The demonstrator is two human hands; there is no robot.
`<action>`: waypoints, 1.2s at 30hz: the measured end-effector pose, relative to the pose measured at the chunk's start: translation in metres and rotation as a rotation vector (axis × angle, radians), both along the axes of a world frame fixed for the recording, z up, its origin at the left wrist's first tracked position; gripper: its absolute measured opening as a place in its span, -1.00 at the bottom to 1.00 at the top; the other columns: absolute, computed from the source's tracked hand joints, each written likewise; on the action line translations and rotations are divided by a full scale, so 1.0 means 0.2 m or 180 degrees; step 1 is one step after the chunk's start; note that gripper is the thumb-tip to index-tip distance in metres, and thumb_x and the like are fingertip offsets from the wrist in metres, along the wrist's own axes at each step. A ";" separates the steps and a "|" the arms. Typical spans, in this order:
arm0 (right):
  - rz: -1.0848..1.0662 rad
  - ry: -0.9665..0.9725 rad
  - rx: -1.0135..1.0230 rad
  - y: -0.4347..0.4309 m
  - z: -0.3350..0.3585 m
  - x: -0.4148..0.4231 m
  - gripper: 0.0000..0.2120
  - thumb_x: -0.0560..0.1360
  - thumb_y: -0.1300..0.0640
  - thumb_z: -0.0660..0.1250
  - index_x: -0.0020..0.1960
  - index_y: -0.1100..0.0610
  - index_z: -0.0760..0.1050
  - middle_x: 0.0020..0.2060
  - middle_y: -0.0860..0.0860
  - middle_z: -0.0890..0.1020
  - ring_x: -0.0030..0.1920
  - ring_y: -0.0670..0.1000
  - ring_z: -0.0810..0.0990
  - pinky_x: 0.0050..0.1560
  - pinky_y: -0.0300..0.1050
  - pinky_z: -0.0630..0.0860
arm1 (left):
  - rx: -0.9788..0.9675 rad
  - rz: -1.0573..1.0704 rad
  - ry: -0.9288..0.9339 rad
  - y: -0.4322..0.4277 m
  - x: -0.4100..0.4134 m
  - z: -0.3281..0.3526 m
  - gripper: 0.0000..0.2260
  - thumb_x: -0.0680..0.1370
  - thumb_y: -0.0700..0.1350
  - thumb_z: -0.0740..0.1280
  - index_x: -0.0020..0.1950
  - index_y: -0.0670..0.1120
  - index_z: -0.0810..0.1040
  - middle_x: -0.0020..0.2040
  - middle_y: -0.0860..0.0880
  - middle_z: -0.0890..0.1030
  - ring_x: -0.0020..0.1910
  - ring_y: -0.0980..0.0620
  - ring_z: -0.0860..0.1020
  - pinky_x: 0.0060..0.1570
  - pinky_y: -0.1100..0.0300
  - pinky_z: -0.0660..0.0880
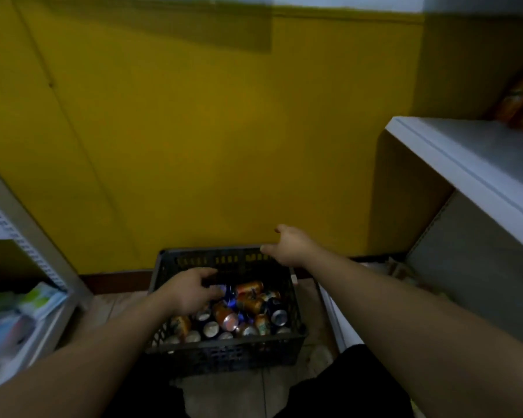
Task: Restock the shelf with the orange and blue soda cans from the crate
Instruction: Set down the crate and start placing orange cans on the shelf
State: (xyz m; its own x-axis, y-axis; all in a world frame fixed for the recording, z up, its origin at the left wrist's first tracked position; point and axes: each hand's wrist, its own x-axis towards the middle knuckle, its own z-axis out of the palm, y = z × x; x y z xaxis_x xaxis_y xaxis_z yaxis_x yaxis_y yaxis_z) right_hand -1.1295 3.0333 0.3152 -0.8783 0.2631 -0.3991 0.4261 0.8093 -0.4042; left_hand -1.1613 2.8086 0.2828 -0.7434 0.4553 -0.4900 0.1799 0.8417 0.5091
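A dark plastic crate [224, 352] stands on the floor against the yellow wall, holding several orange cans [249, 287] and blue cans [274, 304] lying jumbled. My left hand [191, 292] reaches down into the crate, its fingers curling over a blue can [224, 289] at the back left; the grip itself is blurred. My right hand [290, 247] hovers over the crate's far right corner with fingers spread and nothing in it. The white shelf [465, 158] on the right is bare along its near part.
Orange snack bags [521, 101] lie at the shelf's far right end. A second shelving unit [27, 251] stands on the left with packaged goods [18, 312] on a low board. The yellow wall [209, 131] closes the space behind the crate.
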 end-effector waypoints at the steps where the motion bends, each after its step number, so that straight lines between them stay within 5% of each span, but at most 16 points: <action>1: 0.0005 -0.0045 -0.0063 -0.01 -0.06 -0.03 -0.26 0.57 -0.19 0.22 0.58 0.11 -0.01 0.52 0.12 0.19 0.36 0.20 0.40 0.11 -0.02 0.44 | -0.0017 0.0010 -0.0059 -0.01 -0.01 -0.04 -0.43 0.54 0.12 0.31 0.50 0.00 0.25 0.38 -0.03 0.44 -0.04 0.09 0.50 0.03 0.16 0.44; 6: 0.0113 -0.0337 -0.0189 -0.04 -0.41 -0.22 -0.29 0.57 -0.19 0.23 0.56 0.12 0.06 0.44 0.15 0.32 0.18 0.14 0.52 0.09 0.03 0.53 | 0.0173 0.0251 -0.0610 -0.06 -0.16 -0.34 -0.80 0.50 0.05 0.36 0.12 0.14 0.51 0.07 0.06 0.61 -0.05 0.14 0.54 -0.02 0.23 0.50; 10: 0.0133 -0.0624 -0.0338 -0.04 -0.75 -0.39 -0.32 0.55 -0.19 0.25 0.53 0.12 0.14 0.37 0.15 0.39 0.05 0.08 0.55 -0.12 -0.09 0.46 | 0.0200 0.0483 -0.1053 -0.08 -0.32 -0.64 -0.64 0.44 0.12 0.39 0.21 0.12 0.50 0.13 0.13 0.56 0.01 0.12 0.53 0.01 0.24 0.49; 14: 0.0283 -0.0990 -0.0518 -0.07 -1.12 -0.51 -0.49 0.57 -0.14 0.25 0.42 0.09 0.33 0.27 0.11 0.50 0.14 0.15 0.56 0.09 0.01 0.53 | 0.0179 0.0753 -0.1386 -0.07 -0.46 -0.96 -0.72 0.50 0.00 0.36 0.21 0.09 0.52 -0.02 0.03 0.59 -0.02 0.04 0.56 0.05 0.15 0.50; 19: 0.0095 -0.1237 -0.0644 -0.07 -1.60 -0.64 -0.47 0.55 -0.10 0.29 0.43 0.11 0.30 0.20 0.17 0.54 -0.12 0.05 0.51 -0.30 -0.17 0.39 | 0.0212 0.0993 -0.1638 -0.03 -0.62 -1.34 -0.89 0.50 -0.03 0.39 -0.03 0.11 0.49 -0.04 0.05 0.57 0.06 -0.01 0.56 0.18 0.00 0.49; 24: 0.0031 -0.1462 -0.0918 -0.17 -1.96 -0.73 -0.33 0.53 -0.16 0.30 0.53 0.07 0.17 0.40 0.12 0.40 0.26 0.18 0.49 0.20 0.06 0.48 | 0.0416 0.1609 -0.1847 0.01 -0.74 -1.67 -0.68 0.53 -0.13 0.35 0.29 -0.06 0.49 0.21 -0.06 0.53 0.04 0.07 0.47 0.05 0.22 0.42; 27: 0.0022 -0.1753 -0.1106 -0.25 -2.15 -0.76 -0.21 0.40 -0.25 0.38 0.48 0.07 0.19 0.30 0.08 0.48 0.23 0.18 0.51 0.19 0.10 0.49 | 0.0435 0.1886 -0.1864 0.03 -0.77 -1.80 -0.62 0.55 -0.22 0.32 0.37 -0.19 0.41 0.22 -0.10 0.48 0.04 0.08 0.41 -0.23 0.53 0.34; 30: -0.0157 -0.1911 -0.1252 -0.32 -2.27 -0.76 -0.05 0.32 -0.28 0.42 0.54 0.02 0.06 0.31 0.08 0.49 0.26 0.20 0.51 0.15 0.01 0.47 | 0.0328 0.1911 -0.1829 0.03 -0.79 -1.90 -0.60 0.56 -0.20 0.31 0.40 -0.17 0.39 0.32 -0.16 0.47 0.06 0.07 0.44 -0.32 0.47 0.35; 33: -0.0464 -0.1722 -0.1201 -0.34 -2.31 -0.75 -0.24 0.33 -0.25 0.38 0.44 0.02 0.29 0.21 0.08 0.56 0.15 0.19 0.56 0.16 0.08 0.51 | 0.0338 0.1969 -0.1863 0.03 -0.81 -1.91 -0.59 0.55 -0.17 0.32 0.40 -0.15 0.39 0.32 -0.15 0.47 0.09 0.05 0.47 -0.22 0.46 0.37; 36: -0.0922 -0.1324 -0.1581 -0.35 -2.22 -0.72 -0.57 0.37 -0.20 0.37 0.12 0.03 0.50 -0.05 0.07 0.65 -0.05 0.14 0.64 0.07 0.12 0.57 | 0.0447 0.2073 -0.1898 0.05 -0.82 -1.87 -0.61 0.55 -0.10 0.34 0.36 -0.13 0.42 0.26 -0.14 0.52 0.23 -0.10 0.49 0.09 0.17 0.44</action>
State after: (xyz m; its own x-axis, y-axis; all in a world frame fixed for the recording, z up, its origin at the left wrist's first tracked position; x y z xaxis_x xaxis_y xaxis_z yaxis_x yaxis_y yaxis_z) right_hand -1.2744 2.9628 -0.1286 -0.5493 0.1630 -0.8196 0.7955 0.4021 -0.4532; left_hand -1.3259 2.8194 -0.0906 -0.5151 0.1168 -0.8492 -0.6394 0.6074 0.4714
